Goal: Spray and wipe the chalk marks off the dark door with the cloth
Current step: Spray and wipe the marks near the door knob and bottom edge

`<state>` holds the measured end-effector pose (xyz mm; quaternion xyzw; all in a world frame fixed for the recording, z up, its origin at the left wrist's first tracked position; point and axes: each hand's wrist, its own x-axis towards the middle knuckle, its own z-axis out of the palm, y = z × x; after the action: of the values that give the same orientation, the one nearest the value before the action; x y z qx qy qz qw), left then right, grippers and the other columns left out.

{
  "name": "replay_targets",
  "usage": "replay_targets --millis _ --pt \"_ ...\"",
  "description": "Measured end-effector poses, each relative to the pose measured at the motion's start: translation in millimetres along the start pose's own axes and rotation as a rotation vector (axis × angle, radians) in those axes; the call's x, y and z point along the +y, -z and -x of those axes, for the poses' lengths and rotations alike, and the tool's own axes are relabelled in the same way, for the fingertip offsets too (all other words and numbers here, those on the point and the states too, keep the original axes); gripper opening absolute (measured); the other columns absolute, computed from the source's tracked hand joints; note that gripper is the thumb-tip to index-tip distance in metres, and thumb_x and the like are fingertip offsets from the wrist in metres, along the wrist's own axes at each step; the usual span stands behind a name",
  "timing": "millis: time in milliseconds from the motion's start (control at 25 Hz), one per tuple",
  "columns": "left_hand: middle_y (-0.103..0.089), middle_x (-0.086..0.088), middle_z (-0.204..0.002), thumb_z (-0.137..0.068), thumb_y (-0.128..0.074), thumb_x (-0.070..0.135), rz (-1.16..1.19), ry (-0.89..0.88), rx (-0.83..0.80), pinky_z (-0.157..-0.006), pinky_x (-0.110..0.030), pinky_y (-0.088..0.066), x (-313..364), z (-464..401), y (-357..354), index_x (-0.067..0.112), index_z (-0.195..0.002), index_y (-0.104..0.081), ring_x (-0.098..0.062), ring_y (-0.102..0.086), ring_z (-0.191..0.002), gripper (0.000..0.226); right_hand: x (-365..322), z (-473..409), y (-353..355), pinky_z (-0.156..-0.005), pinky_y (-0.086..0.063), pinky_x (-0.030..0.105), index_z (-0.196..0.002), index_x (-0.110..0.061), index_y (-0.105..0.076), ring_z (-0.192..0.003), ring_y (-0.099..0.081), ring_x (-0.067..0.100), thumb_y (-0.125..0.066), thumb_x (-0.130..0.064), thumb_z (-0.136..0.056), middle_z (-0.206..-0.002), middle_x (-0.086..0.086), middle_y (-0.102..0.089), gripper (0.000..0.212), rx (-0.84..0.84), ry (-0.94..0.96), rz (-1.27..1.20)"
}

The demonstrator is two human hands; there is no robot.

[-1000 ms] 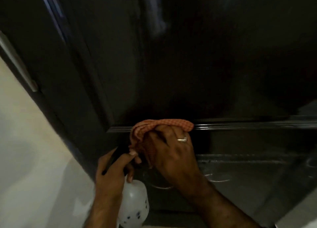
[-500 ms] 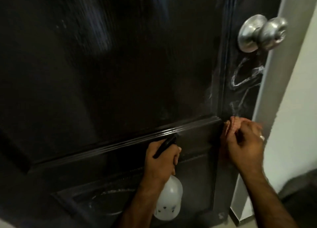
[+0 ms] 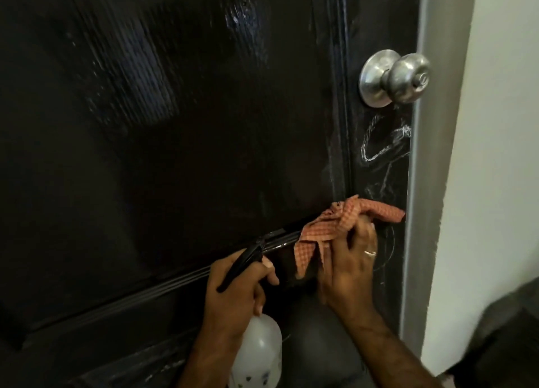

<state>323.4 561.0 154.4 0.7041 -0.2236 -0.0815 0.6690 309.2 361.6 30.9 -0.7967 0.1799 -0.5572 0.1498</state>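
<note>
Translucent white plastic forms the body of the spray bottle (image 3: pixel 258 355), topped by a black trigger head; whether any liquid is inside cannot be told, and the bottle's base is cut off by the lower edge of the view. The left hand (image 3: pixel 233 297) grips the bottle's neck, fingers curled round it, with the nozzle aimed toward the glossy dark panelled door (image 3: pixel 175 125). The right hand (image 3: pixel 347 268) presses an orange checked cloth (image 3: pixel 341 221) against the door, just below the white chalk marks (image 3: pixel 382 145). Its fingers are curled into the bunched fabric, which sits at and above the fingertips, with 1 loose corner hanging down past the thumb side. A ring shows on 1 finger. The chalk marks loop beneath the round silver metal doorknob (image 3: pixel 393 78), near the door's right edge, and the lowest strokes are faint and smeared. Motion blur softens the right hand, so its fingertips are hard to make out.
</note>
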Motion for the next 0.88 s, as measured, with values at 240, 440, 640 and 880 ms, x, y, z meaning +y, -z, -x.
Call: replay_targets --millis 240,440,640,880 --pt "-0.069 -0.025 -0.076 -0.094 -0.063 0.002 -0.01 -0.055 -0.042 -0.045 -0.029 -0.033 12.3 -5.4 -10.7 -0.004 -0.077 -0.071 -0.025 -0.043 -0.044 0.02 -52.4 -116.7 23.2 -0.131 0.0 0.063 -0.165 -0.005 -0.029 -0.165 -0.003 0.038 -0.043 -0.039 -0.11 -0.175 0.02 -0.005 0.066 0.028 0.125 -0.101" --pt "-0.069 -0.026 -0.076 -0.094 -0.061 -0.001 -0.014 -0.077 -0.068 -0.045 -0.03 -0.034 18.8 -14.9 -21.7 -0.008 -0.077 -0.069 -0.024 -0.043 -0.042 0.021 -9.6 -62.5 27.7 -0.12 -0.029 0.065 -0.15 -0.005 -0.055 -0.147 -0.043 0.043 -0.056 -0.045 -0.104 -0.161 0.02 -0.042 0.061 0.074 0.177 0.018" --pt "-0.069 -0.026 -0.078 -0.094 -0.061 0.002 -0.011 -0.079 -0.098 -0.049 -0.032 -0.033 30.6 -26.6 -38.2 -0.007 -0.082 -0.068 -0.022 -0.043 -0.044 0.017 28.9 -122.3 46.2 -0.116 -0.036 0.068 -0.151 -0.012 -0.032 -0.143 -0.036 0.035 -0.06 -0.052 -0.098 -0.156 0.023 -0.036 0.072 0.304 -0.386 -0.12" --pt "-0.068 -0.027 -0.08 -0.094 -0.061 0.004 -0.008 -0.083 -0.108 -0.051 -0.035 -0.034 37.2 -28.8 -47.6 -0.006 -0.082 -0.067 -0.025 -0.043 -0.045 0.017 50.4 -107.4 42.3 -0.127 -0.021 0.062 -0.162 0.001 -0.03 -0.157 -0.024 0.046 -0.047 -0.052 -0.105 -0.169 0.03 -0.024 0.08 0.113 0.035 0.068"
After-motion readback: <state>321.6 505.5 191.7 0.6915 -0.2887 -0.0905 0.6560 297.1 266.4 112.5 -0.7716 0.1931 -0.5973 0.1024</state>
